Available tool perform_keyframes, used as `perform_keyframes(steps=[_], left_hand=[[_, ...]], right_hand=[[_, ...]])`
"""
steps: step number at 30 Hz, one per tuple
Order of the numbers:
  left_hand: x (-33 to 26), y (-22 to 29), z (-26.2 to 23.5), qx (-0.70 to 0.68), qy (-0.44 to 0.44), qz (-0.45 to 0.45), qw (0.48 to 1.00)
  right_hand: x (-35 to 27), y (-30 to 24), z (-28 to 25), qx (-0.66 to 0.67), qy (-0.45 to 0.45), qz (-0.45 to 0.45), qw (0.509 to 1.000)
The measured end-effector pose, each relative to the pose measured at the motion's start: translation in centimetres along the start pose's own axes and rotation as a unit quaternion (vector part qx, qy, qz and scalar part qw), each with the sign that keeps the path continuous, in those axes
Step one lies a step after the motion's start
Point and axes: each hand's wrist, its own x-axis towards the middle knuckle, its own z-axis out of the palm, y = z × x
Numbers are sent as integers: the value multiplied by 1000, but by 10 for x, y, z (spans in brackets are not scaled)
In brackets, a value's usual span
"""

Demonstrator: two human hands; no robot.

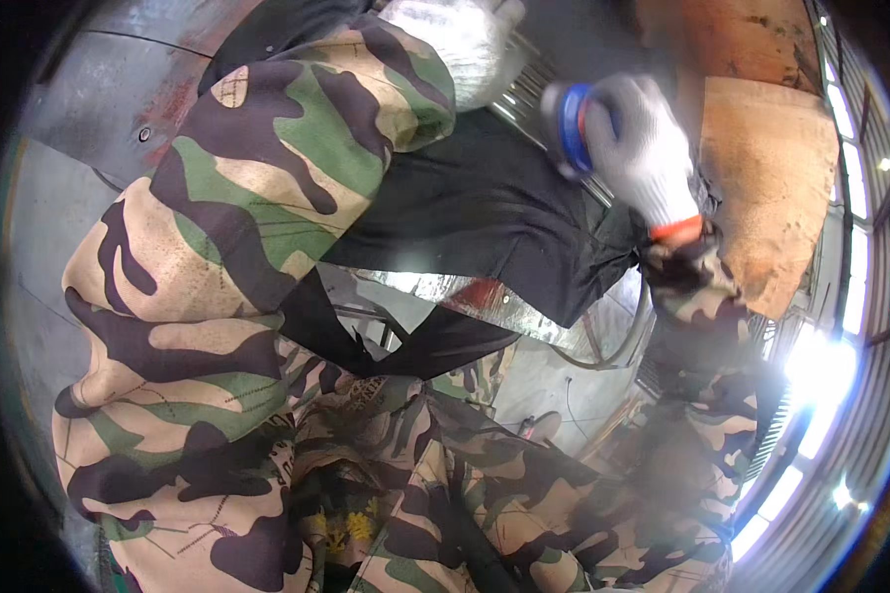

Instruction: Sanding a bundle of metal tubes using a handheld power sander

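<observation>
My right hand (643, 138), in a white knit glove with an orange cuff, is closed round a round grey thing with a blue ring (573, 131). Motion blurs it, and its kind does not show. Beneath it run several thin, shiny metal bars (529, 124). At the top edge, left of the bars, is my left hand (455, 49) in a white glove. The picture's edge cuts off part of its fingers, so its grip is unclear. Black cloth (475, 193) lies below both hands.
Tan, stained boards (766, 188) stand at the right. Under the cloth sits a shiny metal edge with red patches (475, 296). A hose or cable (603, 364) curves below it. Grey metal plates (119, 94) lie at the left, and bright windows (826, 381) line the far right.
</observation>
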Motion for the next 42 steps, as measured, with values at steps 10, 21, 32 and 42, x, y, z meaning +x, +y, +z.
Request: perform_keyframes(steps=[10, 21, 32, 42], left_hand=[[9, -45, -12, 60, 57, 76, 994], [20, -48, 1, 65, 75, 62, 993], [23, -45, -1, 68, 73, 82, 992], [16, -50, -10, 91, -23, 36, 995]], right_hand=[[20, -35, 36, 51, 88, 21, 995], [12, -15, 37, 37, 78, 33, 996], [17, -10, 40, 21, 77, 44, 996], [-12, 10, 47, 42, 62, 60, 995]])
